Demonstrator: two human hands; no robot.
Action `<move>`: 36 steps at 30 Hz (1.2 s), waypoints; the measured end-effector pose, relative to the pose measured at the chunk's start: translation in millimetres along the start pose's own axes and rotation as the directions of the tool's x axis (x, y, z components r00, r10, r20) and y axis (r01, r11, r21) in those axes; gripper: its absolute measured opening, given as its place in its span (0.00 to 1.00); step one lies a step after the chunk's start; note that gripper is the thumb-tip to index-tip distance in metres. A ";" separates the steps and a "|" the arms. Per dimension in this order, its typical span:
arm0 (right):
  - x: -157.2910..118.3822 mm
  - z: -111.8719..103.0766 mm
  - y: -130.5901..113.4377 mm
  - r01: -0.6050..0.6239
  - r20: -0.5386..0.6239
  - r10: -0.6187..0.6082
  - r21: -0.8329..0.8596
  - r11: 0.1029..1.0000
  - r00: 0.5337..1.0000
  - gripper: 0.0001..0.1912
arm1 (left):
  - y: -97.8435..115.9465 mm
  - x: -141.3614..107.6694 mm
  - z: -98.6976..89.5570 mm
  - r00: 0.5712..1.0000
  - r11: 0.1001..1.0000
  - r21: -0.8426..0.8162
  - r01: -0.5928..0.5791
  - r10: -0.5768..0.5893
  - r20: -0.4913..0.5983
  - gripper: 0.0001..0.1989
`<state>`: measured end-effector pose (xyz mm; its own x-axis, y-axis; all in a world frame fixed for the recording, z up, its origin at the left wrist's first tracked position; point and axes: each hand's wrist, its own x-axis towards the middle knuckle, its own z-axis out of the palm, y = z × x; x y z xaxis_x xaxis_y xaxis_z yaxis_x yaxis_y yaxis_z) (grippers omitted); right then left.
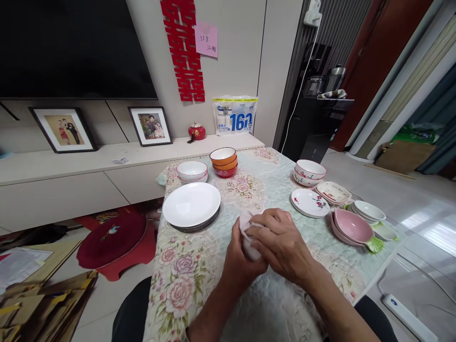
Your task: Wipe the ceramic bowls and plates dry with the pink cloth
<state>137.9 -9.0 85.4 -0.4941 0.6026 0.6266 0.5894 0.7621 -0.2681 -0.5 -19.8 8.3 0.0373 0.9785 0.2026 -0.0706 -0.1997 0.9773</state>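
Note:
Near the middle of the table, my left hand [238, 266] is curled around a small white rounded object [251, 250], mostly covered by my fingers, so its kind is unclear. My right hand [281, 242] presses a crumpled pale cloth [245, 221] against it from above. To the left of my hands lies a stack of plates with a white plate [192, 204] on top. A pink leaf-handled bowl [352, 225] and a stack of flower-patterned plates [309, 202] stand to the right, apart from my hands.
Behind the plates are a white bowl [192, 170] and stacked orange and red bowls [224, 167]. More bowls [309, 172], square dishes [334, 192] and small white bowls [369, 210] line the right side. A flowered tablecloth [183, 285] covers the table; a red stool [114, 237] is at left.

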 end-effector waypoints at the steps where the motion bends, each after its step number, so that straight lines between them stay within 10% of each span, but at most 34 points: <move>1: -1.2 2.3 8.4 -0.066 -0.026 0.068 0.058 0.996 0.997 0.11 | 2.0 -0.3 -0.2 1.000 1.000 0.023 0.016 -0.015 -0.011 0.51; 8: -18.6 17.9 71.8 -0.640 0.156 0.657 0.471 0.607 0.738 0.20 | 5.9 0.2 -1.9 0.997 0.996 0.072 0.053 -0.057 0.051 0.51; 15: -1.0 -9.2 16.7 -0.200 0.032 0.197 0.164 0.966 0.980 0.12 | -1.6 -1.4 1.2 0.993 0.996 0.083 -0.044 0.034 0.115 0.55; 20: 6.5 -8.1 -20.5 -0.063 0.176 0.062 0.003 0.998 0.982 0.11 | -8.3 -1.5 2.4 0.983 0.973 0.147 -0.177 0.169 0.068 0.55; 26: 6.7 -2.3 -2.5 -0.201 0.140 0.182 0.137 0.970 0.973 0.09 | -7.4 -1.5 3.7 0.992 0.991 0.081 -0.108 0.102 0.077 0.59; 32: 3.3 -11.0 33.2 -0.428 0.226 0.364 0.508 0.748 0.904 0.11 | 1.5 -2.6 3.6 0.995 0.999 0.047 -0.015 0.010 0.101 0.59; 36: -5.5 -2.5 54.7 -0.624 0.383 0.541 0.684 0.378 0.749 0.16 | -0.6 -3.5 3.5 0.996 1.000 -0.011 -0.007 0.008 0.094 0.59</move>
<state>174.5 28.8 69.1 -0.2953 0.9544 0.0438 0.0938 0.0746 -0.9928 3.0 -23.3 7.2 0.1306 0.9678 0.2153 -0.0821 -0.2058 0.9751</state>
